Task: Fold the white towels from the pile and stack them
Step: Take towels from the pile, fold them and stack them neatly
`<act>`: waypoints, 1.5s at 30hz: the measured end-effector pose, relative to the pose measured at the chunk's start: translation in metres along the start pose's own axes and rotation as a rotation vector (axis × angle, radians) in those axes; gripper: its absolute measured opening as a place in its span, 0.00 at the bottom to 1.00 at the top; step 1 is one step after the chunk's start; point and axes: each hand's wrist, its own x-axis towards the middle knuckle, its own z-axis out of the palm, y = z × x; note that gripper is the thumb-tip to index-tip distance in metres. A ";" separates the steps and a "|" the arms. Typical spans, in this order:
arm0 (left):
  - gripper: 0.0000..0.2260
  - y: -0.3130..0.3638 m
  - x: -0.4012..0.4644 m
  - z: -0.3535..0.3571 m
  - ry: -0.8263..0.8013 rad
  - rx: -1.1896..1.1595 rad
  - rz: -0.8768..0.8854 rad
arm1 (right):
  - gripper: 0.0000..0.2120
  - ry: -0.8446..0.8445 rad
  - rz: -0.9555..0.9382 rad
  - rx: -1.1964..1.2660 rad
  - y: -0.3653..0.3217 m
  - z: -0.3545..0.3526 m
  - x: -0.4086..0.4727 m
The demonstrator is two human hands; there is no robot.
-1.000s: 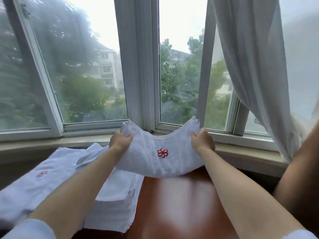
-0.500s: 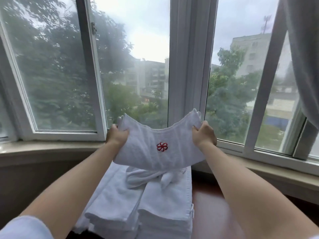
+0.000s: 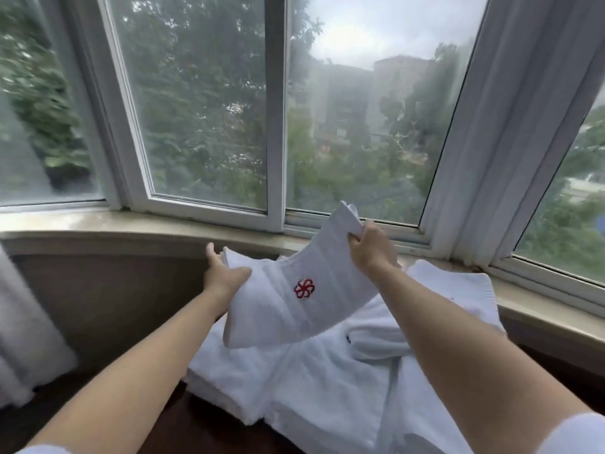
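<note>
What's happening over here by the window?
A person is folding white towels. Both hands hold one folded towel, marked with a red emblem, in the air: the left hand grips its lower end and the right hand pinches its raised end, so it hangs tilted. Beneath it lie more white towels, some stacked flat and one crumpled, beside the windowsill. The held towel has not yet been set down on them.
</note>
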 end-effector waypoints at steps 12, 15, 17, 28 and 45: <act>0.13 -0.078 0.050 -0.048 -0.206 -0.165 -0.665 | 0.08 -0.094 -0.211 -0.290 -0.038 0.146 0.071; 0.16 -0.093 0.047 -0.047 -0.260 -0.195 -0.766 | 0.07 -0.118 -0.239 -0.328 -0.033 0.181 0.083; 0.18 -0.103 0.045 -0.049 -0.282 -0.211 -0.817 | 0.07 -0.135 -0.248 -0.352 -0.027 0.202 0.089; 0.18 -0.118 0.042 -0.066 -0.612 0.112 -0.825 | 0.15 -0.209 -0.170 -0.368 -0.014 0.252 0.105; 0.22 -0.121 0.075 -0.072 -0.876 0.168 -0.757 | 0.17 -0.337 0.181 -0.137 0.004 0.253 0.069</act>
